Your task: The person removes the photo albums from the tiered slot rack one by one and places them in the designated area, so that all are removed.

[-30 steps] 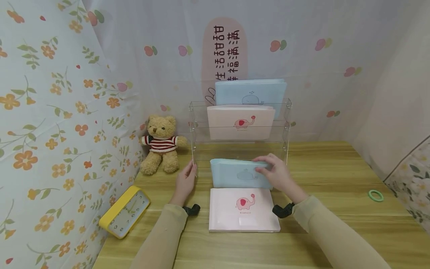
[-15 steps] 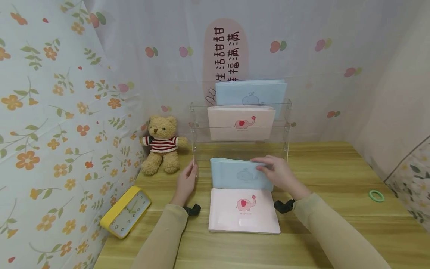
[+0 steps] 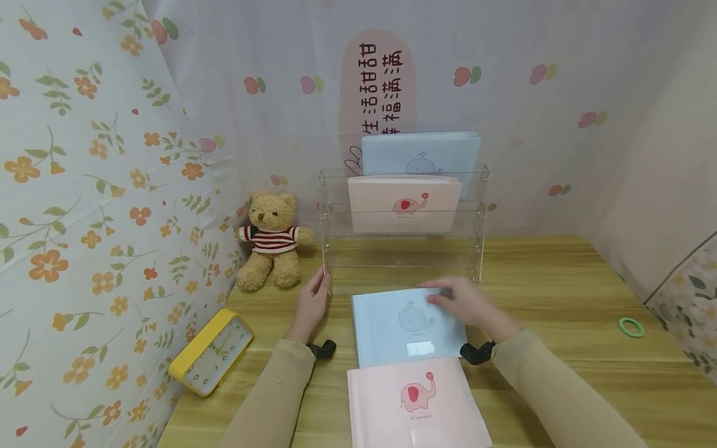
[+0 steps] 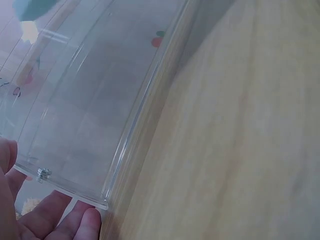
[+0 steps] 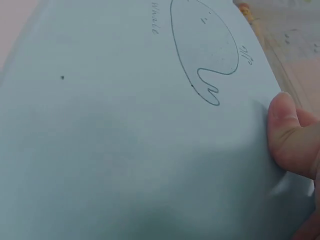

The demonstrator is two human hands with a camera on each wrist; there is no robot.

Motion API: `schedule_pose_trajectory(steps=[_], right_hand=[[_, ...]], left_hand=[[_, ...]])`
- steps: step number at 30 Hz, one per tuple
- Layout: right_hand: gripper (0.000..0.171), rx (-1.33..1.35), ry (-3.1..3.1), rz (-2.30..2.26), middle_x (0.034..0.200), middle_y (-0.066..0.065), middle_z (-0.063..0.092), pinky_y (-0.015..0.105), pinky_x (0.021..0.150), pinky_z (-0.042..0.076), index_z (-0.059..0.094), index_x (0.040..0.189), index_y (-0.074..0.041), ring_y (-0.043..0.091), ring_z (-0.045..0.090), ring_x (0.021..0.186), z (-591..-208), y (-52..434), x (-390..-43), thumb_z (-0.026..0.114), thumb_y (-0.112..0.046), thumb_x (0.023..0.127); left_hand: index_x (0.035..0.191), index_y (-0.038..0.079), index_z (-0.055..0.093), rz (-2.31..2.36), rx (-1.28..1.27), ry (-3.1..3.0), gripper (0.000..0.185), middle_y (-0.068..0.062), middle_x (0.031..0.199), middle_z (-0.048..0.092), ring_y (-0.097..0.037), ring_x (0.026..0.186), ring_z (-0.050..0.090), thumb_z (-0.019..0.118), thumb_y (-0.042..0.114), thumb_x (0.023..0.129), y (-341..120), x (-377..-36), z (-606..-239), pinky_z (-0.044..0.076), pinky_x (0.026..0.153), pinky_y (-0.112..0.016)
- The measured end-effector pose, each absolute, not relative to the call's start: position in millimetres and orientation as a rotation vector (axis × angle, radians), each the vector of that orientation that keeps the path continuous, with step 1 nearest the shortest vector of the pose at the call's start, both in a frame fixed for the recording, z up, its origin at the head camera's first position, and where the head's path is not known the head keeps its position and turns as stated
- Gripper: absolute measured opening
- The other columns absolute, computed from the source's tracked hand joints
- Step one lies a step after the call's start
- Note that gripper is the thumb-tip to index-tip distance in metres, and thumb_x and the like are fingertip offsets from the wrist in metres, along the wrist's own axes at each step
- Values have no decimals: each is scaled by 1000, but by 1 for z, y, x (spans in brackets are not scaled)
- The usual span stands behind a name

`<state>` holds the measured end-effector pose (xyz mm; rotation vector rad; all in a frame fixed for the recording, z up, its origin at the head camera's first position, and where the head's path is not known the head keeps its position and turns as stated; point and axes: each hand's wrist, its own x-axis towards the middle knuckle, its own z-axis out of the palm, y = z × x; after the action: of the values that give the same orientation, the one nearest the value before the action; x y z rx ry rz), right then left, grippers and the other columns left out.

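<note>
My right hand (image 3: 470, 305) pinches the top right edge of a blue booklet (image 3: 378, 330) with a whale drawn on its cover. In the right wrist view the thumb (image 5: 284, 120) presses on that cover; the other fingers are mostly hidden behind it. A pink elephant booklet (image 3: 386, 404) lies in front, against the blue one's lower edge. My left hand (image 3: 309, 308) grips the left side panel of a clear acrylic rack (image 3: 403, 254). In the left wrist view its fingers (image 4: 47, 212) show behind the rack's side panel.
A second pink elephant booklet (image 3: 370, 208) and a second blue whale booklet (image 3: 386, 152) stand in the rack's upper tiers. A teddy bear (image 3: 271, 242) sits left of the rack, with a yellow clock (image 3: 210, 351) nearer. A green ring (image 3: 631, 327) lies far right on the wooden table (image 3: 549, 274).
The blue booklet has come down toward me from a steeper stance, its cover now facing up more. The lower pink booklet has slid nearer and turned slightly. My left hand stays put.
</note>
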<state>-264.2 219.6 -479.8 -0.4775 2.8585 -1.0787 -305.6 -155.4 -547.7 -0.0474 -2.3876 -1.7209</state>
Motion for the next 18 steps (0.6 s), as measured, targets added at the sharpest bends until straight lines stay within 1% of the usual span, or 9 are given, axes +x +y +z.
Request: schedule_pose_trajectory(steps=[1, 2, 3, 5, 8, 14, 18], right_hand=[[34, -488, 2864, -1088, 138, 14, 78, 55, 105, 62, 80, 136, -21, 37, 73, 127, -484, 219, -263, 81, -18, 102], [35, -498, 2868, -1104, 139, 14, 78, 60, 110, 59, 80, 136, -20, 40, 71, 132, -488, 218, -262, 81, -17, 102], [35, -506, 2878, -1121, 139, 15, 78, 64, 114, 56, 80, 136, -20, 42, 69, 136, -492, 218, -261, 81, -16, 101], [35, -486, 2901, -1160, 141, 15, 77, 67, 116, 53, 80, 135, -19, 44, 67, 139, -498, 217, -258, 82, -15, 101], [35, -472, 2924, -1227, 143, 15, 76, 69, 118, 50, 80, 136, -17, 46, 64, 141, -506, 217, -255, 81, -12, 101], [35, -447, 2928, -1314, 140, 15, 77, 67, 117, 52, 81, 133, -14, 45, 67, 139, -522, 218, -254, 82, -8, 99], [36, -451, 2910, -1329, 141, 14, 77, 68, 119, 50, 80, 134, -14, 45, 66, 141, -528, 220, -255, 82, -8, 98]], left_hand=[[162, 12, 56, -1718, -50, -2389, 53, -17, 163, 58, -39, 152, 57, 59, 39, 116, -155, -306, -548, 47, 126, -57], [162, 13, 56, -1717, -53, -2388, 53, -17, 163, 58, -39, 152, 57, 59, 39, 116, -156, -306, -548, 47, 126, -56], [162, 13, 56, -1714, -58, -2388, 53, -17, 163, 58, -39, 152, 57, 59, 39, 116, -156, -306, -549, 47, 126, -56], [162, 13, 56, -1710, -60, -2385, 53, -17, 163, 58, -39, 152, 56, 59, 39, 116, -155, -307, -549, 47, 126, -56], [161, 12, 56, -1721, -55, -2374, 53, -17, 162, 59, -38, 152, 57, 60, 38, 115, -155, -307, -548, 47, 127, -55], [161, 12, 56, -1744, -42, -2364, 52, -16, 161, 60, -38, 153, 56, 60, 36, 115, -154, -305, -546, 46, 127, -54], [162, 12, 56, -1741, -38, -2376, 53, -17, 162, 59, -37, 152, 56, 60, 38, 116, -153, -304, -545, 47, 127, -54]])
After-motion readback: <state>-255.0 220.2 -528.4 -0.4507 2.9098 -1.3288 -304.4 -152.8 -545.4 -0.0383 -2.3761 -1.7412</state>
